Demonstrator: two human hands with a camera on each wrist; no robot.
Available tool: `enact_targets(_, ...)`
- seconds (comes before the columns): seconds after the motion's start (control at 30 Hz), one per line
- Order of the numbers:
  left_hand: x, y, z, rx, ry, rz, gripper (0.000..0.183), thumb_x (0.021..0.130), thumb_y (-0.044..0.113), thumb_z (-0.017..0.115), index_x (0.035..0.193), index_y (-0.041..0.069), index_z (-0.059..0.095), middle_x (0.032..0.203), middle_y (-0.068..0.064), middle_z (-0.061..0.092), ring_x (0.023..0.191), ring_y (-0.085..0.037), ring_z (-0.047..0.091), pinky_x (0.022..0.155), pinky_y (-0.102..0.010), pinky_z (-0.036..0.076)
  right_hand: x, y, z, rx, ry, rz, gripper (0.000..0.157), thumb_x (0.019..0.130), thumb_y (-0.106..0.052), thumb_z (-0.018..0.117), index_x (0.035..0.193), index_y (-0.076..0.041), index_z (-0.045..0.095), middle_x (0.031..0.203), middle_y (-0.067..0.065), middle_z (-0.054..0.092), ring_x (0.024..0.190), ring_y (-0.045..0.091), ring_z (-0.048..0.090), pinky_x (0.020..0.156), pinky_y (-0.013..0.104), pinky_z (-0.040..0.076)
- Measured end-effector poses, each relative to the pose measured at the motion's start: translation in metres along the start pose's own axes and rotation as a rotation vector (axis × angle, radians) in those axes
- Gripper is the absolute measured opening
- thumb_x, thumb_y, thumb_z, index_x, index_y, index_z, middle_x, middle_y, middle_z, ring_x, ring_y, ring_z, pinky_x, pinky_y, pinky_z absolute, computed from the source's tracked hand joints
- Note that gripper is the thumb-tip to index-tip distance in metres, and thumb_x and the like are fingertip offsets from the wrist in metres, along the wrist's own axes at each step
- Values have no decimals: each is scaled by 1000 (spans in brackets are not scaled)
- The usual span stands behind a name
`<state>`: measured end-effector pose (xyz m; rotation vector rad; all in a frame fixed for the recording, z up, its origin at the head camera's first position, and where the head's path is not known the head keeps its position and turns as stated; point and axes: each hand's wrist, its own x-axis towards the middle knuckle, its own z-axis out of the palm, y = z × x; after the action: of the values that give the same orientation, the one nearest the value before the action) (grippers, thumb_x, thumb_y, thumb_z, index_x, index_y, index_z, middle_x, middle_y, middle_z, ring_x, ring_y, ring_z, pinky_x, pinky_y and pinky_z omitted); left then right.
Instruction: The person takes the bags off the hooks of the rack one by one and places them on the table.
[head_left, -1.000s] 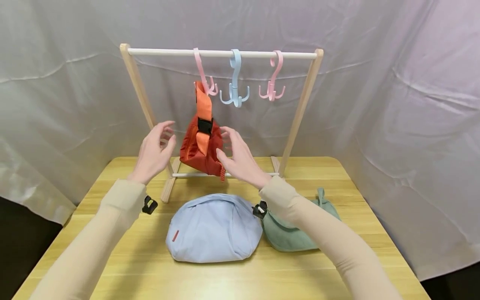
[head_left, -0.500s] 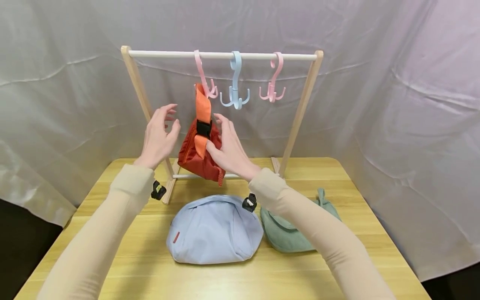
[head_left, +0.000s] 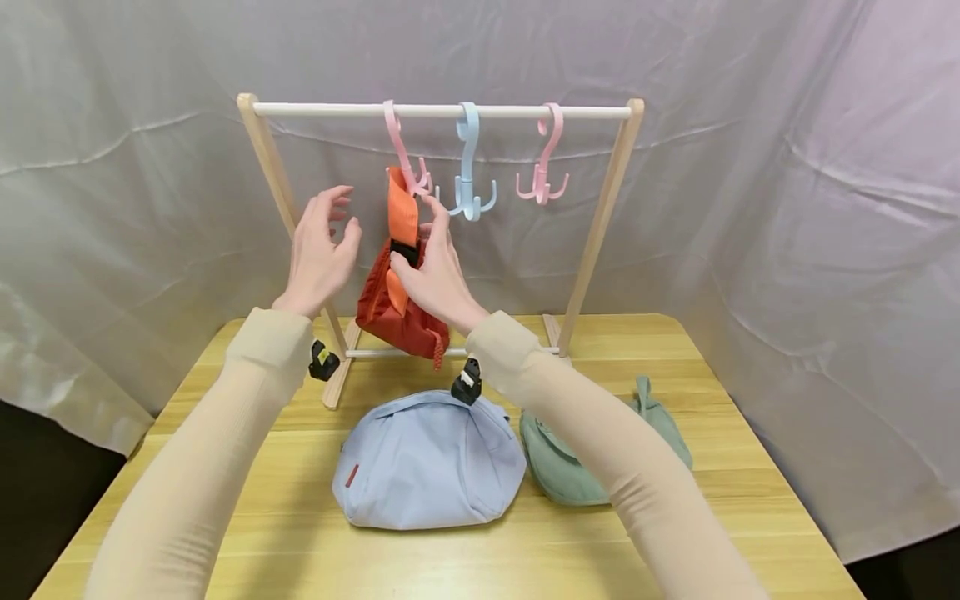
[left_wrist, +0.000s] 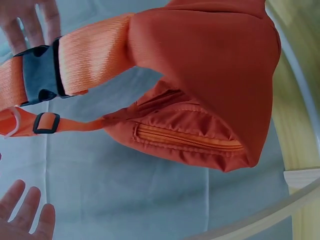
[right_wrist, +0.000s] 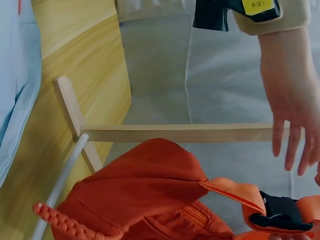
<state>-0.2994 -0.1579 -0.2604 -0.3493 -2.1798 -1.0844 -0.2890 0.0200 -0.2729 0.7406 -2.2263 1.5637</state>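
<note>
An orange-red waist bag (head_left: 411,331) hangs by its orange strap (head_left: 402,215) from the left pink hook (head_left: 397,137). My right hand (head_left: 438,287) is at the strap's right side, its thumb overlapping the black buckle (left_wrist: 41,75) in the head view. Its straight fingertips reach the buckle's edge in the left wrist view. To the left of the bag, my left hand (head_left: 318,250) is raised with relaxed fingers and holds nothing. A gap separates it from the strap. The bag's zipper (left_wrist: 190,139) and braided pull (right_wrist: 67,220) are visible.
A wooden rack (head_left: 626,158) with a white rail (head_left: 322,109) also carries a blue hook (head_left: 468,162) and another pink hook (head_left: 546,158). In front, a light blue bag (head_left: 427,467) and a green bag (head_left: 562,475) lie on the wooden table (head_left: 360,567).
Both hands have risen beside the hanging bag. My right hand has also moved left, up to the strap and buckle. The bag has swung slightly; the other bags stay put.
</note>
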Motion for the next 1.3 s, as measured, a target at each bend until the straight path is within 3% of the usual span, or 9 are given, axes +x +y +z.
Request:
enact_targets(0.23,8,2,-1,-26,8,-11,44,100,16,49,143,10,51,135,-17,57,123,-33,57,106,-47,46,8,3,10,-10,61,9,94,94,-16,69,160,-28,3,124,14,55,112,21,56,95,35,51)
enact_targets(0.43,11,4,-2,-45,3,-35,43,101,17,48,144,11,50,137,-16,56,125,-31,58,108,-49,45,15,0,16,-25,77,-15,94,93,-12,69,160,-26,4,111,14,58,100,22,58,86,30,51)
enact_targets(0.73,20,8,-4,-42,-11,-43,43,102,19,46,144,12,49,138,-14,56,126,-29,58,108,-46,47,21,-6,18,28,68,17,95,92,-13,71,159,-28,5,119,12,61,99,19,63,82,24,53)
enact_targets(0.97,25,12,-8,-49,-53,-49,43,104,21,44,146,13,48,142,-15,54,130,-30,56,111,-45,44,24,-4,9,47,61,57,79,89,-6,62,155,-22,22,102,9,63,79,17,58,68,23,46)
enact_targets(1.13,33,14,-8,-75,-121,-76,44,106,27,41,147,13,46,143,-19,54,134,-32,53,116,-46,39,26,-1,-3,40,81,50,64,87,-5,62,146,-17,38,103,12,65,77,16,57,66,24,44)
enact_targets(1.3,41,14,-5,-123,-209,-128,49,109,35,31,149,10,43,144,-22,54,135,-34,51,117,-49,35,28,2,-12,55,48,52,53,89,-6,61,138,-17,46,100,7,64,76,18,56,66,25,45)
